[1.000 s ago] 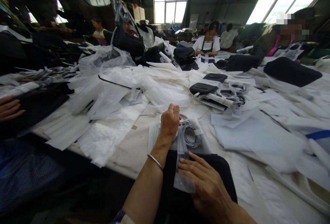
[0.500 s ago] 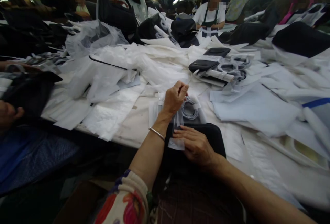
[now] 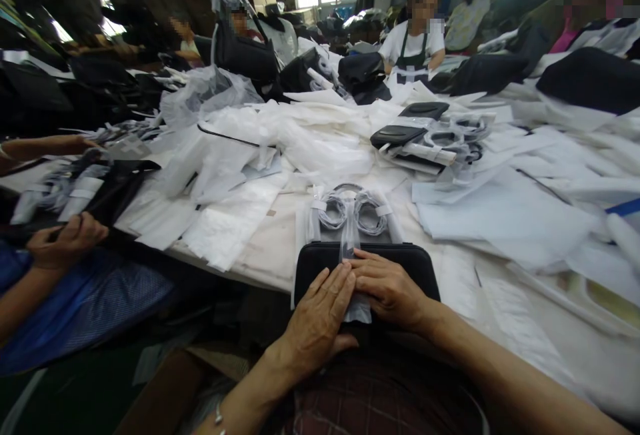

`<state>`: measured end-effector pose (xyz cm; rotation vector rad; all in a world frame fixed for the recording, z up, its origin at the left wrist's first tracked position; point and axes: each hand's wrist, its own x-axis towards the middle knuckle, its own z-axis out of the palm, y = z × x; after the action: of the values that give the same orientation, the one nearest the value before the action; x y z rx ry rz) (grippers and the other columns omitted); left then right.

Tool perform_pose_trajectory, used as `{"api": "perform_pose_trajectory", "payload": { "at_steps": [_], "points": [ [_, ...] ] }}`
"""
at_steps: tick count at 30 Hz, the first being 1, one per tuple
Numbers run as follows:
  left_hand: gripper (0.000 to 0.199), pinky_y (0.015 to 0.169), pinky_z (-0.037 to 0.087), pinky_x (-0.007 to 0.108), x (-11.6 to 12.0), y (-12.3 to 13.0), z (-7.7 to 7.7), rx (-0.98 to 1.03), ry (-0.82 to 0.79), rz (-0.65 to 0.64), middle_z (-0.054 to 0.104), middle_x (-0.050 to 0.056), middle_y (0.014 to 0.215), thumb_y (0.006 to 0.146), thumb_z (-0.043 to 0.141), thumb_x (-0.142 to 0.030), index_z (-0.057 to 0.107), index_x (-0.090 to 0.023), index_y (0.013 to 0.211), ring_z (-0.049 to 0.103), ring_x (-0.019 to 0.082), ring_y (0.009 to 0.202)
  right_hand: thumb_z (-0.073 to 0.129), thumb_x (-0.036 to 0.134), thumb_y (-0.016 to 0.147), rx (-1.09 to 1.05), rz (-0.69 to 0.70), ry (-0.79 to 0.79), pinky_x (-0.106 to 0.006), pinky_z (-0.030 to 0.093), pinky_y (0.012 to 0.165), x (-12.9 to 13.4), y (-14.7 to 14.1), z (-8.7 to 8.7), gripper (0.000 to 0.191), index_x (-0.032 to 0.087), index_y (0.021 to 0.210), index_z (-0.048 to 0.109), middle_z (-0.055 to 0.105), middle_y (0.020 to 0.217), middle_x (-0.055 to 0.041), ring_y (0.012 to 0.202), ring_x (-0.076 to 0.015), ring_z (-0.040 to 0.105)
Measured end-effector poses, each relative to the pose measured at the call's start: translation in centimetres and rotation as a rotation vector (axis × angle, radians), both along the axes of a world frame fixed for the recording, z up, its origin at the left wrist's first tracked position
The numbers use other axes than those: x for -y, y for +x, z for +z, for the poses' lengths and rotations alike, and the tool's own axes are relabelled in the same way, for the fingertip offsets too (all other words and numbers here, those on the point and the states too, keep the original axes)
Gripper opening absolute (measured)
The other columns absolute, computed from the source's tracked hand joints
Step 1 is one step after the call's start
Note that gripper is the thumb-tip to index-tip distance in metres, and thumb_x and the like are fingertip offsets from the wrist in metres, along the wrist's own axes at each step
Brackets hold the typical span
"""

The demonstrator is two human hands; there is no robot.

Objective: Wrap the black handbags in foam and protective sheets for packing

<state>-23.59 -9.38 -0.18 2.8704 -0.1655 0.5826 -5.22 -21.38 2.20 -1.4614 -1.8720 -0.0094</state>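
Strip of clear plastic (image 3: 349, 243) runs front to back over a black case (image 3: 421, 269), directly under the fingertips of the left hand (image 3: 320, 316) and right hand (image 3: 391, 285), both flat and unclenched, meeting over it from opposite sides, equally near.

Tabletop (image 3: 255, 255): cream. Case (image 3: 315, 265) at near edge: plain black; strip (image 3: 349, 235) across it milky-clear; coils (image 3: 370, 230) just behind, pale grey. Sheets (image 3: 490, 215) toward right edge: pale blue-grey. Below near edge, cloth (image 3: 340, 401): dark maroon, pale-lined check. Toward far edge: apron (image 3: 413, 58) dark green, top (image 3: 393, 46) white.
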Motion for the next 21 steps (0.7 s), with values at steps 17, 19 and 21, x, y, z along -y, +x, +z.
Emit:
{"api": "perform_pose_trajectory", "payload": {
  "at_steps": [17,19,21],
  "points": [
    [0.044,0.116,0.033,0.049,-0.8,0.3,-1.4,0.156,0.304,0.002,0.043,0.009,0.15,0.096,0.036,-0.012,0.049,-0.014,0.137,0.035,0.026,0.141,0.062,0.024,0.09,-0.135,-0.184,-0.082,-0.029,0.053,0.087,0.5,-1.2,4.6,0.009,0.023,0.084,0.069,0.074,0.077,-0.0001,0.076,-0.0146,0.069],
    [0.044,0.114,0.036,0.048,-0.8,0.4,-1.2,0.158,0.312,0.014,0.043,0.008,0.15,0.095,0.038,-0.012,0.05,-0.016,0.137,0.037,0.025,0.14,0.062,0.015,0.086,0.033,-0.341,-0.055,-0.041,0.046,0.101,-1.7,1.2,5.9,0.018,0.022,0.102,0.068,0.074,0.103,-0.0061,0.104,-0.0227,0.065],
    [0.044,0.112,0.039,0.046,-0.8,0.4,-1.0,0.155,0.331,0.019,0.043,0.008,0.15,0.094,0.038,-0.012,0.05,-0.015,0.137,0.037,0.025,0.14,0.061,0.007,0.079,0.22,-0.414,-0.136,-0.053,0.032,0.112,-4.2,3.2,6.3,0.044,0.019,0.121,0.062,0.065,0.126,-0.0115,0.126,-0.0312,0.051]
  ]
}}
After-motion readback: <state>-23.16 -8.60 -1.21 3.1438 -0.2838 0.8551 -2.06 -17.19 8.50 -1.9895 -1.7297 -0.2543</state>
